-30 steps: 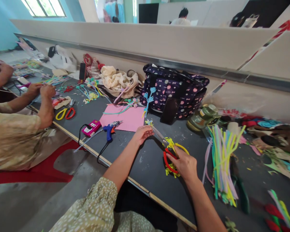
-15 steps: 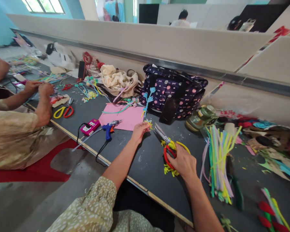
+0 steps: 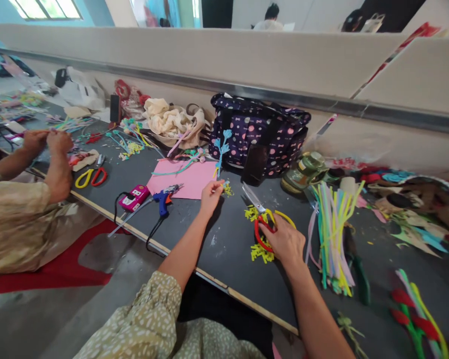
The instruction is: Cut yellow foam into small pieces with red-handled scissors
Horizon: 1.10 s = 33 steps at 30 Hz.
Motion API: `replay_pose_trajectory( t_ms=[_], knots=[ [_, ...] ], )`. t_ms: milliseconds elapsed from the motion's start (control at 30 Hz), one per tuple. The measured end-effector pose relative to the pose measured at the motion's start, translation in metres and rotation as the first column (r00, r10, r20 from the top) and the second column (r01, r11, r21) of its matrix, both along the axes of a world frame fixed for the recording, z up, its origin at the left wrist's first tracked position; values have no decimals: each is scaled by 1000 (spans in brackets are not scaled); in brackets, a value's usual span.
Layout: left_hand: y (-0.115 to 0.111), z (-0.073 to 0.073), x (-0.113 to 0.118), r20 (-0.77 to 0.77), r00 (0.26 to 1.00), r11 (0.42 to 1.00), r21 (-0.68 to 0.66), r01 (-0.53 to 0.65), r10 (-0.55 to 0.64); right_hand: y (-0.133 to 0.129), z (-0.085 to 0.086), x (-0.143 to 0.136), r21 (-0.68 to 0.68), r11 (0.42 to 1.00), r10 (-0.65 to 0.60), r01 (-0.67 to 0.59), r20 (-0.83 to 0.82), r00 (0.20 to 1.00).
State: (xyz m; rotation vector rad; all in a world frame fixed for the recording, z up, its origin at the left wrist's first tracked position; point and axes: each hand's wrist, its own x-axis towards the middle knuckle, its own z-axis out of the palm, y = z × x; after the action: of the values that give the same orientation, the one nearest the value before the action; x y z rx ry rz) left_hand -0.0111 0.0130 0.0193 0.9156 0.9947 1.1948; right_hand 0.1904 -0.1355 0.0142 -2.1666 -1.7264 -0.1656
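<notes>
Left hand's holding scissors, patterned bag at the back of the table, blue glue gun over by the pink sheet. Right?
Wrong hand: the right hand holds the scissors; the left hand is clear of them. The head view shows it. Bag, glue gun and sheet are as you say.

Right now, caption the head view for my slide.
Right hand holds red-and-yellow scissors near yellow pieces on a dark table.

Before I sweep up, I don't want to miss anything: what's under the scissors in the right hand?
Yellow pieces show on the dark table beside the scissors; whatever lies directly beneath their handles or the right hand is covered.
</notes>
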Motion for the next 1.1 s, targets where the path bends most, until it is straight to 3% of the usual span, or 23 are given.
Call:
replay_pose_trajectory(
  t_ms=[133, 233, 333, 467, 667, 833, 900, 1000, 1100],
  knots=[
    [3, -6, 0, -137, 990, 983, 183, -10, 35, 2, -7, 13, 50, 991, -108, 128, -299, 948],
    [-4, -9, 8, -276, 960, 966, 236, 107, -39, 4, -14, 19, 57, 992, -59, 113, -580, 813],
    [-13, -11, 16, -412, 902, 931, 263, 254, -130, 7, -20, 22, 92, 990, 0, 102, -744, 668],
    [-23, -12, 26, -506, 835, 892, 245, 380, -216, 10, -22, 23, 122, 986, 39, 118, -838, 545],
    [-29, -9, 33, -415, 828, 849, 202, 489, -378, 11, -22, 22, 132, 979, 37, 155, -864, 502],
    [-22, -7, 27, -444, 856, 886, 238, 398, -266, 11, -16, 21, 157, 971, 62, 183, -896, 440],
    [-22, -7, 25, -476, 842, 876, 254, 409, -255, 11, -12, 20, 155, 965, 62, 213, -919, 389],
    [-32, -5, 30, -540, 771, 790, 283, 544, -338, 12, -8, 19, 138, 962, 60, 236, -949, 311],
    [-45, -3, 40, -617, 641, 621, 295, 726, -456, 13, -6, 20, 147, 957, 74, 250, -957, 279]
  ],
)
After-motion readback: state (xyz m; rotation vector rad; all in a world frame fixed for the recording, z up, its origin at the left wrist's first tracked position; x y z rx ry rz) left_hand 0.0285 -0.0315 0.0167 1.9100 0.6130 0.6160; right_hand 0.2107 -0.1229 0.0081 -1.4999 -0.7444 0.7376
